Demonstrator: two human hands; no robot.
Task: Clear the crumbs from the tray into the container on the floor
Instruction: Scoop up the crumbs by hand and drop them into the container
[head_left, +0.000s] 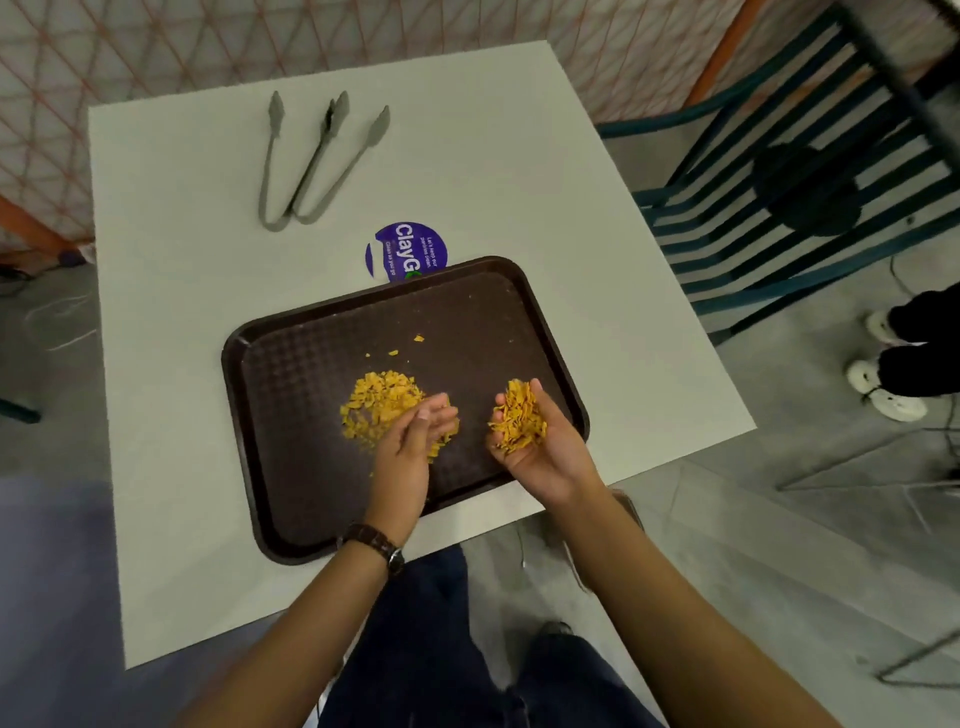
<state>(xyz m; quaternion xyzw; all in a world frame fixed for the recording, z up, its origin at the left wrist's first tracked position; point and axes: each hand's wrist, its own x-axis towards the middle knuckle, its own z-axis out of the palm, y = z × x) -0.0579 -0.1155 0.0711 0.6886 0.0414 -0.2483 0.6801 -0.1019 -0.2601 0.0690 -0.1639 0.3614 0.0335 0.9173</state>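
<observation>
- Brown plastic forms the tray (322, 499), which is set on the white table (171, 364) close to its near edge, one corner reaching that edge, presumably so that crumbs can be carried off toward the floor.
- Head view: a heap of yellow crumbs (379, 402) is left in the middle of the tray, with a few strays toward its far rim.
- The right hand (530, 441) is held palm up over the tray's right rim, its fingers (535, 395) curled into a cup around a handful of crumbs, evidently so that none spill.
- The left hand (410, 447) is laid on edge against the near side of the heap, fingers (434, 410) held narrow and bent, touching crumbs; a scooping stroke is judged to be in hand.
- Grey tongs (311, 161) are left untouched near the table's far left corner.
- No container is seen; its place on the floor cannot be told.
</observation>
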